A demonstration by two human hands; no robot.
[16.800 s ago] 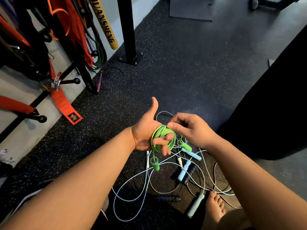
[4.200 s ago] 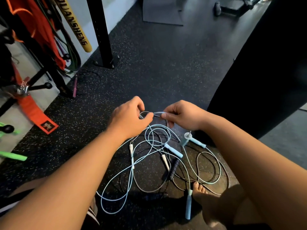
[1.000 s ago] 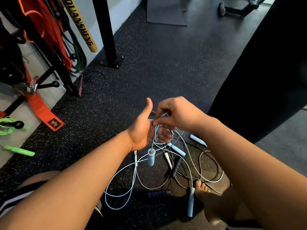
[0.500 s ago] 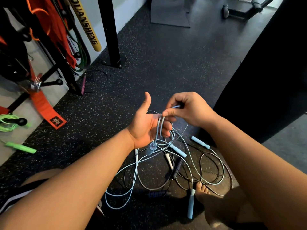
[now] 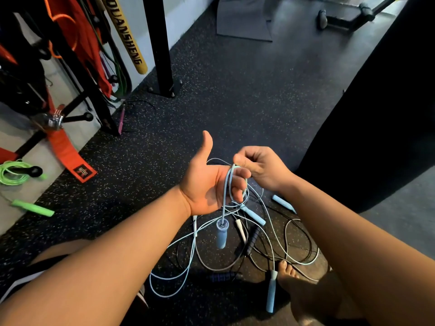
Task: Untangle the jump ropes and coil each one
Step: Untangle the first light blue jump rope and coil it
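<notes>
Green rope point(image 5: 33, 208): coil cut by pic's left edge. Black rope point(image 5: 253, 238) mostly lost in shadow. Blue rope point(image 5: 221, 236) hidden inside right hand point(image 5: 261, 170). Foot point(image 5: 286, 270) partly behind right forearm point(image 5: 341, 231).

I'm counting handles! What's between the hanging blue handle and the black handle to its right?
A white handle lies between the hanging blue handle and that black handle, as the head view shows.
</notes>
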